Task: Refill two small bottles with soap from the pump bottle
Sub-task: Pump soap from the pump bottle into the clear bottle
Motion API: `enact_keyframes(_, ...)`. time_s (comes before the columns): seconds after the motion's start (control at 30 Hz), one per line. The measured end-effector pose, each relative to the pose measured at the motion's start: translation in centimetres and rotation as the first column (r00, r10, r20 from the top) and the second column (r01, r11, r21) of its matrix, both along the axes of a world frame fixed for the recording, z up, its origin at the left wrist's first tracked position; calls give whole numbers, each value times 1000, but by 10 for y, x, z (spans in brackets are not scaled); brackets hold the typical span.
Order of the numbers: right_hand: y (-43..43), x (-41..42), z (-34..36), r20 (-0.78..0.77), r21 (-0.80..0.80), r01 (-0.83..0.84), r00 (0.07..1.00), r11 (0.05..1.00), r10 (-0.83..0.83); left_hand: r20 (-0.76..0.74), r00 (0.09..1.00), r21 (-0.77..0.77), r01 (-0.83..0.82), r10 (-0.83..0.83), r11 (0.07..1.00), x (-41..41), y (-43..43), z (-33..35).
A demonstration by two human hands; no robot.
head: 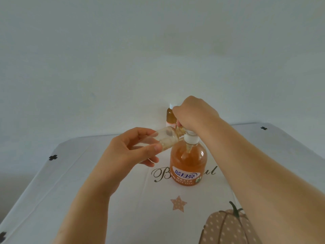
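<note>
Pump bottle (188, 161) stood mid-scene on the table (105, 208), right hand (195, 113) curled over its pump head, left hand (126, 152) gripping the tilted, barely filled small bottle (167, 140) at the nozzle; the capped far bottle (170, 115) already looked full, so roughly half remained.

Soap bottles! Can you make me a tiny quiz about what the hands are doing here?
1. True or false: the right hand is on top of the pump bottle.
2. Which holds the tilted small bottle: A) left hand, B) right hand?
3. Fill in: the back bottle has a ____ cap.
Key: 1 true; 2 A; 3 white.
</note>
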State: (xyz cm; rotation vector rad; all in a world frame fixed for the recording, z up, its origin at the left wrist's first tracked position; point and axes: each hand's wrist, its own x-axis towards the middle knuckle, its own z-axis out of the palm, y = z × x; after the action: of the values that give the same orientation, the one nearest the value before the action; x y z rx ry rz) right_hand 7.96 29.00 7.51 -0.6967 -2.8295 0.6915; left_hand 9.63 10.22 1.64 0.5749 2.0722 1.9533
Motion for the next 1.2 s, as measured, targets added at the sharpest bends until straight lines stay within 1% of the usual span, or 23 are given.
enact_keyframes(0.17,-1,0,7,-25,17,2,1000,1000,-2,-4,997,-81,80,-80,993,4,-1,2)
enact_keyframes(0.27,-3,3,16,-25,59,-6,1000,998,7,-7,995,-88,99,-100,991,6,-2,4)
enact_keyframes(0.5,-5,5,16,0,19,1,1000,1000,-1,-43,996,-89,73,-77,993,6,-3,4)
enact_keyframes(0.77,-3,0,6,27,36,2,1000,999,-3,-19,998,-94,58,-60,994,3,-3,3)
enact_keyframes(1.0,-3,1,1,25,13,8,1000,1000,-9,5,998,-114,63,-62,991,3,-3,2)
enact_keyframes(1.2,-4,3,5,30,0,9,1000,1000,-9,-18,999,-110,44,-46,993,5,-3,5)
